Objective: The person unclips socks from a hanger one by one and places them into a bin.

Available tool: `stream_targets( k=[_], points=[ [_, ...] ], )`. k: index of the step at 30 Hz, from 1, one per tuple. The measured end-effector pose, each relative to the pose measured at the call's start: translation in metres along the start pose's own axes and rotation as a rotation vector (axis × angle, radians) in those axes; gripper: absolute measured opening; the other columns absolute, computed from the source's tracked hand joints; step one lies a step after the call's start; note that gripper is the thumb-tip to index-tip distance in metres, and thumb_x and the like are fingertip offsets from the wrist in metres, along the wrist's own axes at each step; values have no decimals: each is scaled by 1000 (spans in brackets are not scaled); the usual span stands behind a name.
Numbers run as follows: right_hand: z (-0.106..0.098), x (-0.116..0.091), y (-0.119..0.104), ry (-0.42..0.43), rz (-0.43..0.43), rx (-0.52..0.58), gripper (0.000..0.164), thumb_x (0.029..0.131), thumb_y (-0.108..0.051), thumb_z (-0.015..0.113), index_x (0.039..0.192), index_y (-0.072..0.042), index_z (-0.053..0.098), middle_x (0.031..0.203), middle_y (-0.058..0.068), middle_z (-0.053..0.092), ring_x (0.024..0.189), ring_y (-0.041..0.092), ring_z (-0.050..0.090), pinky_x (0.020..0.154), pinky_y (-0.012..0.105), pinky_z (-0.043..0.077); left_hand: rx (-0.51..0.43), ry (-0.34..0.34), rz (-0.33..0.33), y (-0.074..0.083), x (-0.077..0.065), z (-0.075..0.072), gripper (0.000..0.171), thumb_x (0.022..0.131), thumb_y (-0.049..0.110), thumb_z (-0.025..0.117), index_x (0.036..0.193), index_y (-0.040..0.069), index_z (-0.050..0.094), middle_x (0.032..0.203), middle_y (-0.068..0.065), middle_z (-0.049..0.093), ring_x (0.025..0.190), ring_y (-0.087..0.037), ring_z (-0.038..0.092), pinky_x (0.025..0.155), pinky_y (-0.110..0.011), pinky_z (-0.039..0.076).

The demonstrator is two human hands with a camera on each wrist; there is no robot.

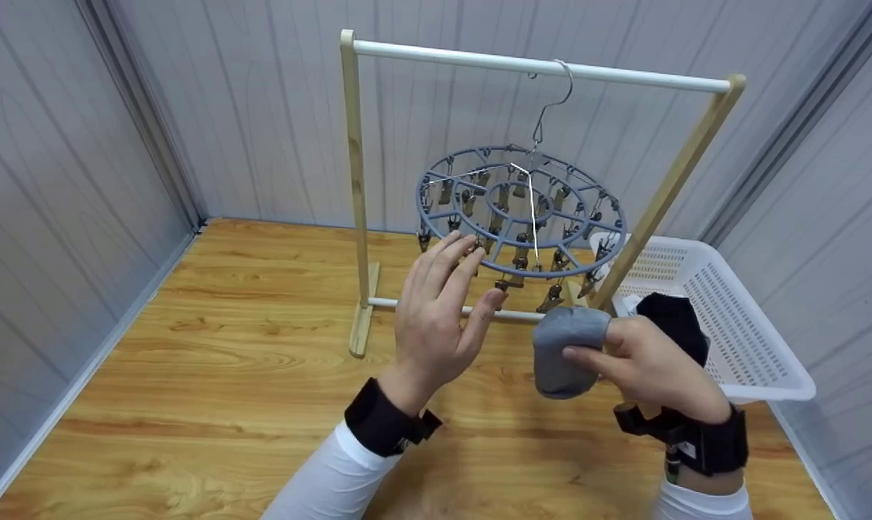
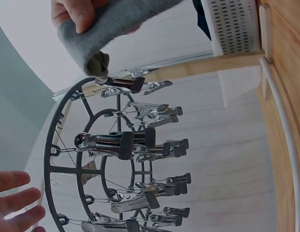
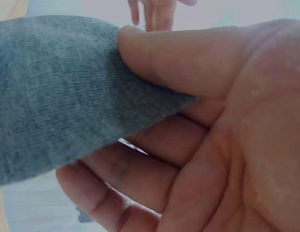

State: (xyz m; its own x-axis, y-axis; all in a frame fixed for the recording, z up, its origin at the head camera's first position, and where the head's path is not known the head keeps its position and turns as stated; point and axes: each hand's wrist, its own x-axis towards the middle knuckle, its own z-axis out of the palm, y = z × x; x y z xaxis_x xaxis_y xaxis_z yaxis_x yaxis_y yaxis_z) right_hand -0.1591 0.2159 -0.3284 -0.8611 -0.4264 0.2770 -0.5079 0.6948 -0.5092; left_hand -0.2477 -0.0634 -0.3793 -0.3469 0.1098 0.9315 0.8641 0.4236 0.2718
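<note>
My right hand (image 1: 652, 361) pinches a grey knitted sock (image 1: 567, 354) between thumb and fingers, just below the front right of a round clip hanger (image 1: 544, 274). In the right wrist view the sock (image 3: 58, 96) spreads out from under the thumb. My left hand (image 1: 436, 318) is raised at the hanger's front left edge, fingers extended and thumb apart; whether the fingertips touch the ring is unclear. Several metal clips (image 2: 104, 145) with dark tips dangle from the ring. In the left wrist view the sock (image 2: 125, 19) is close to one clip (image 2: 123, 84).
The hanger's hook (image 1: 567, 83) hangs on the white top bar (image 1: 465, 56) of a wooden-legged rack (image 1: 355, 159). Right of the rack, a white plastic basket (image 1: 768, 347) holds a black cloth item (image 1: 670, 321). Panelled walls surround the wood-patterned floor (image 1: 248, 347).
</note>
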Motion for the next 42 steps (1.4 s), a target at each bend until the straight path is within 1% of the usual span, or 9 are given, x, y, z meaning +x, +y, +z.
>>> stream_targets(
  k=[4,9,15,20,23,29,35,38,42],
  points=[
    [-7,-6,1,86,-21,-27,16,102,-10,82,114,-19,87,105,-9,84,92,8,78,80,21,63,20,-20,-6,-1,0,1,60,119,48,46,145,-1,69,155,-19,63,152,-35,53,131,-53,36],
    [-18,-16,5,207,28,-38,21,99,-4,83,115,-18,87,108,-8,83,95,9,78,79,20,63,39,-26,-10,-2,-1,2,58,120,47,45,141,1,72,152,-17,67,151,-34,54,129,-58,37],
    [-30,-25,17,362,116,-92,4,100,-4,83,101,-7,85,95,1,81,79,5,73,66,15,57,40,-36,-5,-2,-1,1,53,119,43,49,139,1,74,148,-16,70,149,-33,56,130,-55,36],
    [-37,-30,32,464,251,-200,35,100,-11,83,72,-5,63,69,0,58,55,6,49,50,18,39,43,-49,-7,0,-1,0,54,120,44,48,139,1,74,146,-15,71,149,-32,57,133,-51,32],
    [-41,-32,44,500,337,-264,48,101,-16,82,68,-10,49,65,-2,44,53,11,40,49,23,32,43,-53,-12,-1,-2,1,54,120,44,48,138,1,75,146,-15,71,148,-32,57,133,-51,32],
    [-49,-37,69,509,455,-346,54,108,-25,75,70,-10,39,63,0,36,55,21,39,49,30,31,39,-54,-12,0,-1,1,49,118,41,53,137,2,75,146,-16,71,148,-33,58,132,-52,33],
    [-54,-41,87,424,539,-346,41,114,-27,62,84,-6,45,70,7,41,63,28,48,56,37,38,38,-59,-11,-1,-1,2,47,117,40,55,135,2,77,145,-16,71,147,-33,58,132,-53,33],
    [-55,-42,94,397,548,-327,34,115,-25,59,92,-2,49,81,21,55,77,40,58,67,50,48,36,-60,-15,-1,0,2,46,117,39,56,134,2,77,145,-16,71,147,-33,58,131,-54,34],
    [-56,-44,107,353,573,-269,29,116,-24,54,103,2,52,106,35,63,99,51,62,83,66,51,34,-63,-23,-1,0,2,45,116,38,58,134,2,78,145,-15,71,146,-33,59,130,-56,36]
  ],
)
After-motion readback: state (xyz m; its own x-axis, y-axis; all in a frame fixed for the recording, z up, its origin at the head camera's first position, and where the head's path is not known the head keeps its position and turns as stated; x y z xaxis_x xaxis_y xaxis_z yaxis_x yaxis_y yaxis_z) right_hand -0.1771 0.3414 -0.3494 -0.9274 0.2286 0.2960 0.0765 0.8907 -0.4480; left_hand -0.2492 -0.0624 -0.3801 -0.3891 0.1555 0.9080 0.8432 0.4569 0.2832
